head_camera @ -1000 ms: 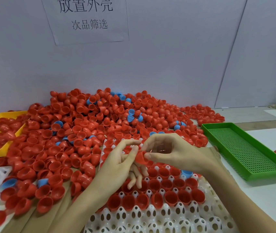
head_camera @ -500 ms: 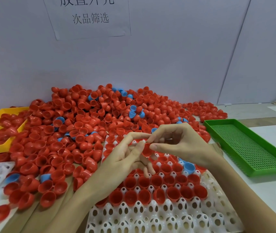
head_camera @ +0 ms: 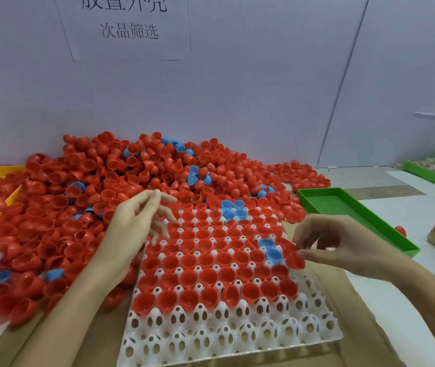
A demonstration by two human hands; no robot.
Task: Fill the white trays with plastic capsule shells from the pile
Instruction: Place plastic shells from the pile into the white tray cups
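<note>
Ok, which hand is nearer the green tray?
Right. The right hand is just left of the green tray; the left hand is across the white tray, by the pile.

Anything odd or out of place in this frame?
Yes: the white tray holds mostly red shells, but blue shells sit clustered at its far edge and two more blue ones near its right side. A lone red shell lies beyond the green tray.

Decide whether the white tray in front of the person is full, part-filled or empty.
Part-filled. The white tray holds red and a few blue shells across its far rows, but its two nearest rows of cups stand empty.
</note>
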